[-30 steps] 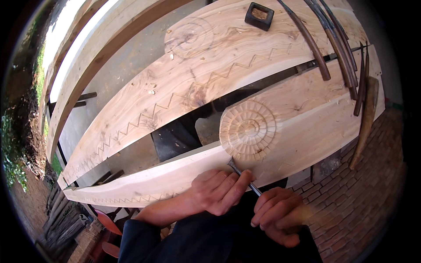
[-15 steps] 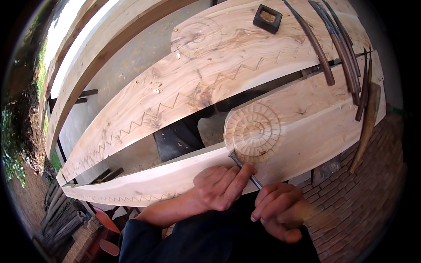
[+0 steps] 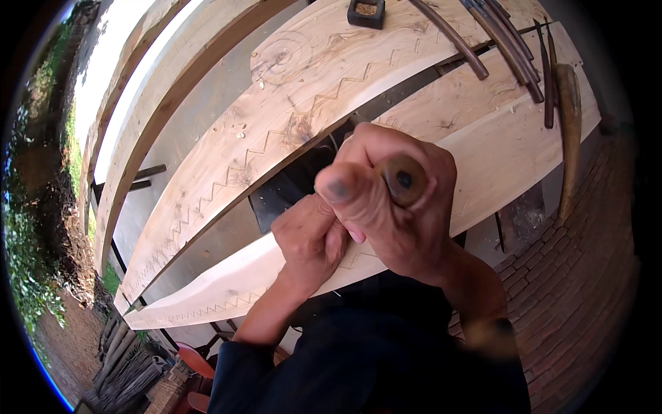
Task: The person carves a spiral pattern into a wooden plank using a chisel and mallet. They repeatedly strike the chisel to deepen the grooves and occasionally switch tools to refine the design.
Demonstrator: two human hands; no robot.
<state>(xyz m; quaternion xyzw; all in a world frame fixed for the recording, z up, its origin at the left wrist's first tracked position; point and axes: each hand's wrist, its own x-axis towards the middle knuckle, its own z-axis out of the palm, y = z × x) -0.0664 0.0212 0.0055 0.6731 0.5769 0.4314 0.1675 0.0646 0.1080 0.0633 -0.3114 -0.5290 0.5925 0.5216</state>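
My right hand (image 3: 420, 221) is raised close to the camera, its fingers wrapped round the wooden handle of a carving chisel (image 3: 403, 181). The handle's round butt end, with a dark centre, points up at me. Below and to the left, my left hand (image 3: 308, 234) is closed low on the same tool; its grip and the blade are mostly hidden. Both hands are over the near wooden board (image 3: 510, 165), covering most of its carved round rosette. Beyond a gap lies the far board (image 3: 227, 148), with a zigzag line and a drawn circle (image 3: 281, 56).
Several long-handled carving tools (image 3: 507, 52) lie across the boards at the upper right, beside a wooden mallet-like stick (image 3: 569, 138). A small black square dish (image 3: 366, 12) sits on the far board. Curved timber beams (image 3: 148, 117) stand at the left; brick paving (image 3: 552, 297) is at the right.
My right hand has risen toward the camera with the chisel, whose handle end now faces me. The left hand has shifted slightly left and up. The view has tilted, moving the boards.
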